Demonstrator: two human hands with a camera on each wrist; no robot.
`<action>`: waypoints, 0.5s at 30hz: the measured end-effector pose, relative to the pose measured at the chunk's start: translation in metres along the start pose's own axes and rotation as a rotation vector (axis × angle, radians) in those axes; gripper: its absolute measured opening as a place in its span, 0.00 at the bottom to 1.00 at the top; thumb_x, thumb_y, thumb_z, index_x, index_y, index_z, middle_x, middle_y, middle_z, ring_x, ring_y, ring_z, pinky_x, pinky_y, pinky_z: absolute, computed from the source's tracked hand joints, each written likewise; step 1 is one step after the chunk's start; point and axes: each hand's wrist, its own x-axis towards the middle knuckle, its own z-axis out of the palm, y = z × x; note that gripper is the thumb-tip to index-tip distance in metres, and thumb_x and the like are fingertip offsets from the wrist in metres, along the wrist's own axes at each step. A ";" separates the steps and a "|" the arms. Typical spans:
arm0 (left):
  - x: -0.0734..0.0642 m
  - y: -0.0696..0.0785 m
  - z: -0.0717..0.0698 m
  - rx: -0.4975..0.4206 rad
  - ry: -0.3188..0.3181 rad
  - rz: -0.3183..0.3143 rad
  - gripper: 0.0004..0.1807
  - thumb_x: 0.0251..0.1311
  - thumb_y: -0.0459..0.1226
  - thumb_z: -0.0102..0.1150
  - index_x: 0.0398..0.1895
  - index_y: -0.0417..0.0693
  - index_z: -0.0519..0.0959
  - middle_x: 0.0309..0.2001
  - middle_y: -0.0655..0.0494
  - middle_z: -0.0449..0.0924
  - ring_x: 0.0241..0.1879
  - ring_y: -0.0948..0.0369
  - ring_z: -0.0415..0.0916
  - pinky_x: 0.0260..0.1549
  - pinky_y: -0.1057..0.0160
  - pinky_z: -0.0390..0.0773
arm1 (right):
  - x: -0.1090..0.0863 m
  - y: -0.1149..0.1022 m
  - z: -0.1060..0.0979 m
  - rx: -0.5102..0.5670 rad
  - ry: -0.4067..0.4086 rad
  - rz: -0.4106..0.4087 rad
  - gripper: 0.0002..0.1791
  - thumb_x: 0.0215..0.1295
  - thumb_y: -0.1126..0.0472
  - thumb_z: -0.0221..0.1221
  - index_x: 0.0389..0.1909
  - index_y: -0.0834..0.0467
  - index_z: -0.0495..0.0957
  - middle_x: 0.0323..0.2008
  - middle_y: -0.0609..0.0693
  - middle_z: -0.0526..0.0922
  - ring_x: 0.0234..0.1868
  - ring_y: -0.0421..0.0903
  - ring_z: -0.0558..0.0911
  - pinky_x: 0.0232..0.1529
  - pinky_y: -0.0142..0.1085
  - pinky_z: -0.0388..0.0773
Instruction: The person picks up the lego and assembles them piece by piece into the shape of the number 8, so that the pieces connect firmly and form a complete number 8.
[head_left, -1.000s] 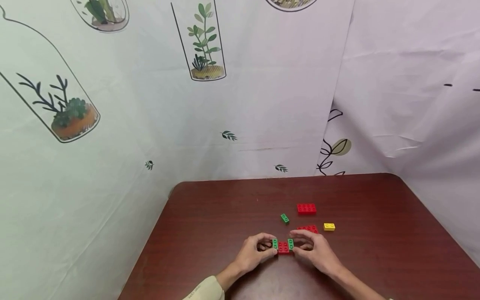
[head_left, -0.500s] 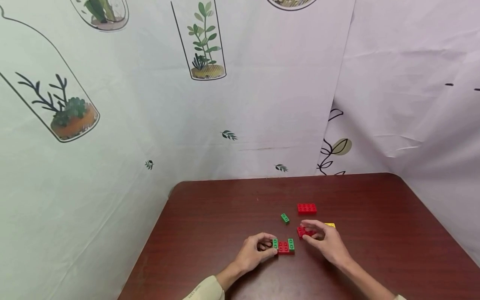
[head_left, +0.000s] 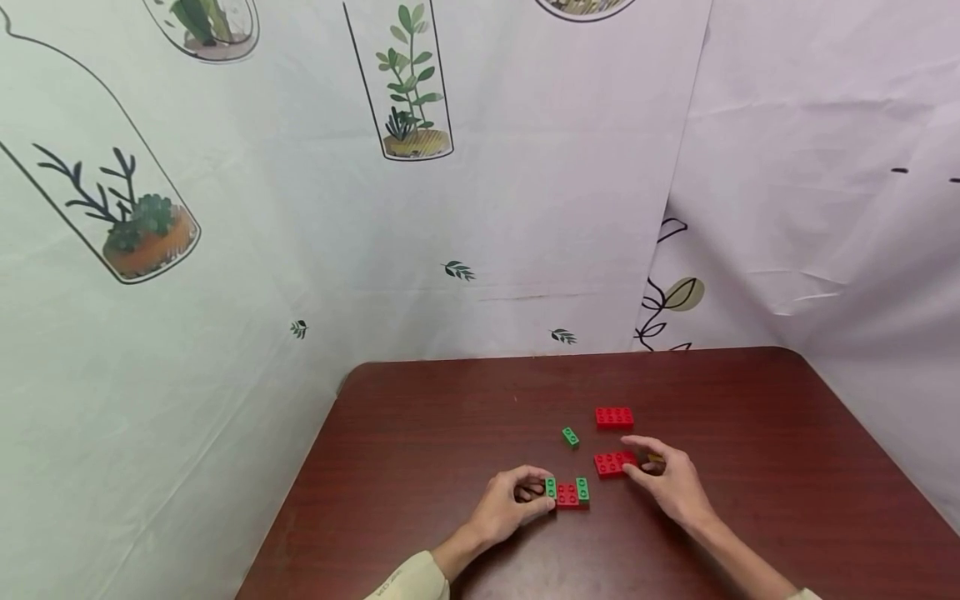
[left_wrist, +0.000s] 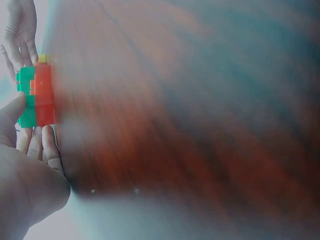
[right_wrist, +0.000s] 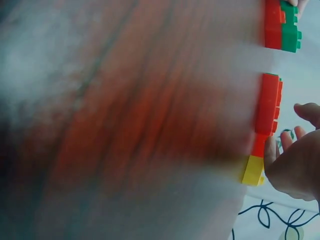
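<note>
Okay, nearest first: left grip pinches the left end of the red-and-green brick assembly on the worktop; long axis left-right, green at both ends.

Right grip: thumb and fingers well apart, no visible hold. Key relation, I'd judge: yellow brick sits at the right grip's finger gap, just right of the near red brick. Right is clearly the nearer hand. Yellow's long axis: can't tell. Near red runs roughly left-right, its right end partly behind the thumb.

Farther: loose green two-stud brick, slanted; then far red eight-stud brick, lengthwise left-right.

Views: head mostly loses yellow behind fingers; right wrist has it in plain sight, though contact is unclear. Left wrist gives the assembly side-on: green stacked on red.
</note>
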 end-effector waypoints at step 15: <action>0.000 0.002 0.000 0.012 0.002 -0.024 0.15 0.65 0.37 0.75 0.53 0.50 0.87 0.44 0.62 0.87 0.40 0.69 0.80 0.42 0.66 0.80 | -0.001 0.005 -0.001 0.062 -0.072 0.105 0.25 0.61 0.76 0.72 0.61 0.67 0.82 0.55 0.68 0.85 0.45 0.55 0.89 0.41 0.30 0.84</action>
